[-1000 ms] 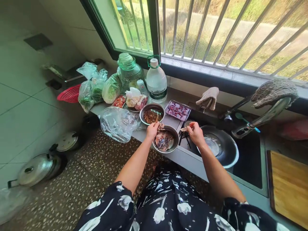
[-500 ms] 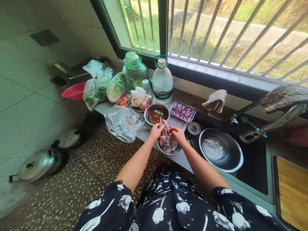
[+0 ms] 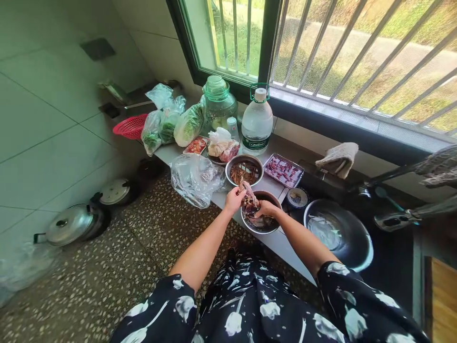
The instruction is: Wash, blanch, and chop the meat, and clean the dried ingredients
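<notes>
Steel bowl (image 3: 262,225) sits at the near counter edge, and I have both hands over it. My left hand (image 3: 234,200) is closed on the top of a meat piece (image 3: 249,196); my right hand (image 3: 267,208) grips its lower end, fingers curled. Just beyond stands a second bowl (image 3: 244,170), with a red tray (image 3: 283,170) to its right.

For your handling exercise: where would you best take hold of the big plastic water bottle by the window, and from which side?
Take the water bottle by the green carry loop at its cap, coming down from above. It stands upright, the loop sticks up clear, while a glass jar and metal bowl crowd its sides.
</notes>
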`<state>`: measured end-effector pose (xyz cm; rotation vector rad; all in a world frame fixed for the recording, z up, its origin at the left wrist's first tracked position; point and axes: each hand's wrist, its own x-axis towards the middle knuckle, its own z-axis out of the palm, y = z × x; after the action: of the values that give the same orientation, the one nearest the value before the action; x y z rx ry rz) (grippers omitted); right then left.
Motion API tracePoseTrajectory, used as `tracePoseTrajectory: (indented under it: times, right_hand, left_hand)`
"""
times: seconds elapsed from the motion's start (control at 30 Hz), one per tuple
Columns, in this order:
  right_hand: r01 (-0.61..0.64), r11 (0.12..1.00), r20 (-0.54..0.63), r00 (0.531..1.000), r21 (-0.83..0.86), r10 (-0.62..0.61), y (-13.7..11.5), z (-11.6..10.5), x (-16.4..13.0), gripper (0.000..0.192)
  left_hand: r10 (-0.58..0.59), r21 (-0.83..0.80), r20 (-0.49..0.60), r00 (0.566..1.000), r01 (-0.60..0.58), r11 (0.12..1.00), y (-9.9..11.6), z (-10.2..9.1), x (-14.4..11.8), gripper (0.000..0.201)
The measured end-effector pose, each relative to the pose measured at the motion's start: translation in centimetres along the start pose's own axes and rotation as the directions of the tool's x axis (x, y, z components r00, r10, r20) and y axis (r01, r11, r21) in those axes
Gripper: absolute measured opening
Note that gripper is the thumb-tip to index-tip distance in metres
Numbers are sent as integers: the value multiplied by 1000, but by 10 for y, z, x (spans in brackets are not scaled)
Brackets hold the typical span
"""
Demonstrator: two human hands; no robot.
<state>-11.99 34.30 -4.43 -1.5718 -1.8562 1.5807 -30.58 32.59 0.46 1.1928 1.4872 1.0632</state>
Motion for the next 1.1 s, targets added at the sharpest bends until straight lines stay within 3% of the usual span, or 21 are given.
tracePoseTrajectory:
  times: [0.07,0.17,0.27,0.33,0.4,0.47,0.53,0.6,0.7,0.8,0.9,0.97,1.0,1.03,1.07,1.1]
  right_hand:
    - [-13,999,-4,1000,38,13,-3,-2,-6,42]
    - [-22,1000,-186,982,-3,21,-9,-4,-21,37]
    - [-114,987,-432,900,-116,53,-14,-5,-40,34]
    - [-190,967,-525,848,-169,75,-17,-7,-51,35]
    - [-237,955,-565,819,-178,98,-20,-8,-59,37]
    - [-250,956,-584,804,-157,115,-22,-8,-64,39]
    - [-238,964,-599,792,-117,123,-22,-10,-67,40]
    - [-175,983,-609,786,-55,106,-20,-18,-72,42]
    - [70,989,-599,801,129,21,-9,-45,-85,49]
    - [276,904,-569,821,326,-45,8,-82,-105,57]
    - [264,884,-440,895,386,-75,23,-117,-125,56]
    - [221,913,-295,948,343,-118,28,-134,-135,51]
    - [210,931,-229,963,297,-144,29,-142,-139,49]
    - [208,950,-177,970,234,-169,28,-149,-141,48]
    - [212,965,-141,971,152,-191,27,-156,-143,46]
    - [214,976,-117,971,52,-207,25,-162,-144,45]
  left_hand:
    - [20,7,-11,1000,-20,1000,0,-1,-1,27]
    - [68,120,-42,997,-62,991,4,-2,-5,26]
    - [167,299,-72,983,-139,944,8,1,-13,21]
    - [186,404,-23,982,-161,900,7,9,-19,18]
    - [88,486,56,995,-104,868,1,24,-25,15]
    - [-93,541,117,989,15,841,-8,42,-29,14]
    - [-260,563,154,953,131,816,-15,57,-31,25]
    - [-341,574,171,924,188,797,-18,66,-32,45]
    - [-293,648,180,939,111,754,-14,64,-34,52]
    - [-112,687,257,960,-100,720,1,62,-32,27]
    - [105,451,327,939,-253,856,27,84,-23,28]
    - [72,185,350,934,-144,972,46,111,-14,37]
    - [-25,66,411,911,-2,998,54,127,-9,43]
    - [-138,-19,520,843,173,985,61,142,-5,51]
    - [-229,-57,655,720,349,936,66,156,-2,58]
    - [-272,-55,780,564,494,868,69,169,0,65]
